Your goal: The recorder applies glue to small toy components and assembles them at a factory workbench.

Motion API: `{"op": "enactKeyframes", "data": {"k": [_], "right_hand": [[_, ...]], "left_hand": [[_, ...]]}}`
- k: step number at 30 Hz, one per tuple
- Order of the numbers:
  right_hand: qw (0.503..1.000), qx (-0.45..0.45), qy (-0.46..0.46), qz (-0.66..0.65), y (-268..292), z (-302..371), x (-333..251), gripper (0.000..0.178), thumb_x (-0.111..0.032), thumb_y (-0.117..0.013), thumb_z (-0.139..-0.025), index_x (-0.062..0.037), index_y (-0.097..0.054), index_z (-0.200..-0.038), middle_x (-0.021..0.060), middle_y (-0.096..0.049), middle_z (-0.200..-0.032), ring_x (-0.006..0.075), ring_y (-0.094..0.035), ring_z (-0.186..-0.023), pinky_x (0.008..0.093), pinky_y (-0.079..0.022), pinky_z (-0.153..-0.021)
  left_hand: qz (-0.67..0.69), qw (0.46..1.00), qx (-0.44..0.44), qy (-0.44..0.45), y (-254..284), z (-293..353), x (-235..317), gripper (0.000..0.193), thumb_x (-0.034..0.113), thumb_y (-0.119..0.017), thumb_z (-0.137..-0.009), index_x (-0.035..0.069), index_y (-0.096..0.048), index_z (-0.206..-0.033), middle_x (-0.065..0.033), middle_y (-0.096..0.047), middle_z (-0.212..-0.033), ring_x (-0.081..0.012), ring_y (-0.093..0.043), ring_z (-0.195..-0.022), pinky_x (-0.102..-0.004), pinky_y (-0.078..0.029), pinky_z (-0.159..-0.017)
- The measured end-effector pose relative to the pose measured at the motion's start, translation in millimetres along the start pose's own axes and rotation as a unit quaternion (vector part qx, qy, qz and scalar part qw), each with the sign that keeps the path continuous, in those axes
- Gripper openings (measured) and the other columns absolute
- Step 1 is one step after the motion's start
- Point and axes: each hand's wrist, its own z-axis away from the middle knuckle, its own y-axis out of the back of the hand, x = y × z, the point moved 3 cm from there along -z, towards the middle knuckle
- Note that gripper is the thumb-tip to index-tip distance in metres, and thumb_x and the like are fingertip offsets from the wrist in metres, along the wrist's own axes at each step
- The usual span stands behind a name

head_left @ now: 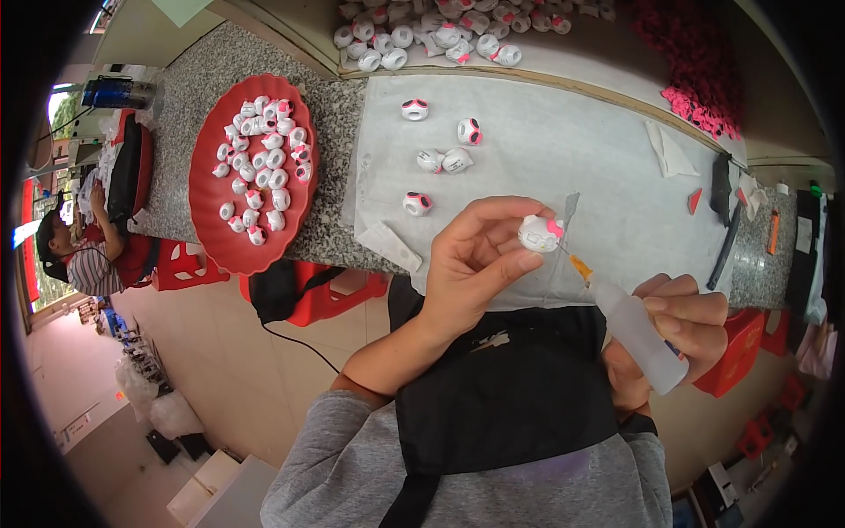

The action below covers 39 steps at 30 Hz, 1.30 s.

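Between the thumb and fingers of my left hand (480, 264) is a small white figurine head (539, 234) with a pink bow. My right hand (678, 330) grips a translucent white squeeze bottle (641, 334), tilted toward the head. Its yellow nozzle base (579, 267) carries a thin needle, whose tip is at or very near the bow side of the head; I cannot tell whether they touch. On the white sheet (616, 158) beyond my hands lie several similar heads, among them one with pink and black parts (417, 203) and a plain white pair (444, 160).
A red scalloped tray (204, 189) with many white heads stands at the left on the speckled counter (339, 167). A bin at the back holds more heads (458, 35) and pink pieces (700, 110). Paper scraps (387, 245) lie around. Another person (88, 255) sits far left.
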Motion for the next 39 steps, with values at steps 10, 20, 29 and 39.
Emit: {"op": "enactKeyframes", "data": {"k": [10,20,29,39], "right_hand": [[1.0,0.018,-0.005,-0.008,-2.8,0.7,2.9,0.037,-0.023,-0.069,-0.062,-0.0071,-0.043,-0.083,0.0043,-0.041,-0.076,0.0097,-0.04,-0.053,0.0197,-0.036,-0.045],[1.0,-0.004,-0.003,-0.006,-3.5,0.0,0.9,0.037,-0.021,-0.069,-0.062,-0.007,-0.043,-0.084,0.0045,-0.041,-0.077,0.0107,-0.04,-0.055,0.0206,-0.037,-0.046],[1.0,0.015,-0.025,-0.01,-3.0,2.5,3.9,0.034,-0.017,-0.069,-0.062,-0.0063,-0.044,-0.082,0.0048,-0.042,-0.076,0.0114,-0.041,-0.054,0.0214,-0.037,-0.046],[0.999,0.036,-0.023,0.006,13.9,-9.3,15.3,0.034,-0.014,-0.067,-0.063,-0.0049,-0.039,-0.078,0.0074,-0.04,-0.075,0.012,-0.042,-0.054,0.0215,-0.038,-0.044]], "left_hand": [[0.014,1.0,-0.005,0.012,-2.9,0.2,-1.9,0.035,-0.004,-0.055,-0.068,-0.001,-0.043,-0.101,-0.0145,-0.047,-0.1,-0.0186,-0.049,-0.092,-0.0326,-0.041,-0.081],[-0.105,0.992,-0.035,-0.065,-1.3,0.0,-1.3,0.033,-0.008,-0.054,-0.067,-0.002,-0.046,-0.099,-0.0126,-0.044,-0.1,-0.0185,-0.046,-0.092,-0.0284,-0.039,-0.078],[-0.175,0.98,-0.047,-0.08,-1.0,-2.9,-0.9,0.033,-0.009,-0.053,-0.067,-0.003,-0.046,-0.099,-0.0129,-0.043,-0.101,-0.0189,-0.044,-0.094,-0.0299,-0.035,-0.081],[-0.104,0.992,0.022,-0.062,4.8,-4.5,2.7,0.036,-0.008,-0.053,-0.067,-0.001,-0.044,-0.101,-0.0137,-0.046,-0.102,-0.0189,-0.047,-0.093,-0.0291,-0.037,-0.08]]}}
